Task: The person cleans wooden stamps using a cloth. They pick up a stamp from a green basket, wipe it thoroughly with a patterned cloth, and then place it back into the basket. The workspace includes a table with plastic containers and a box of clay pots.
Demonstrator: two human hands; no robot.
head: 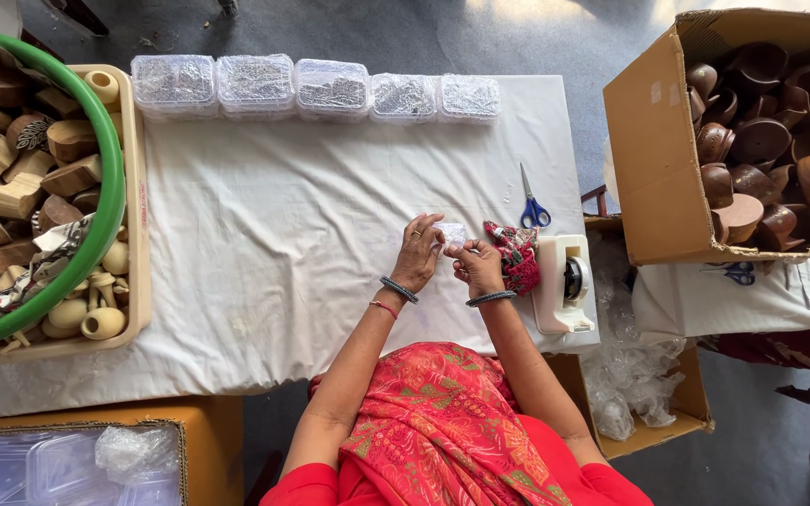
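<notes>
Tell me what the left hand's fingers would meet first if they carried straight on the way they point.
Probably the small clear packet pinched between the left hand and right hand; past it only bare white cloth, though depth is hard to judge.

scissors (532,208), tape dispenser (564,281), five clear lidded boxes (314,87), cardboard box (653,150) of wooden cups

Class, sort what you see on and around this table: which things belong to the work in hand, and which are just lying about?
In use:
left hand and right hand, both pinching a small clear packet

Lying about:
scissors
tape dispenser
red cloth
row of clear boxes
green tub of wooden blocks
carton of brown cups
</notes>
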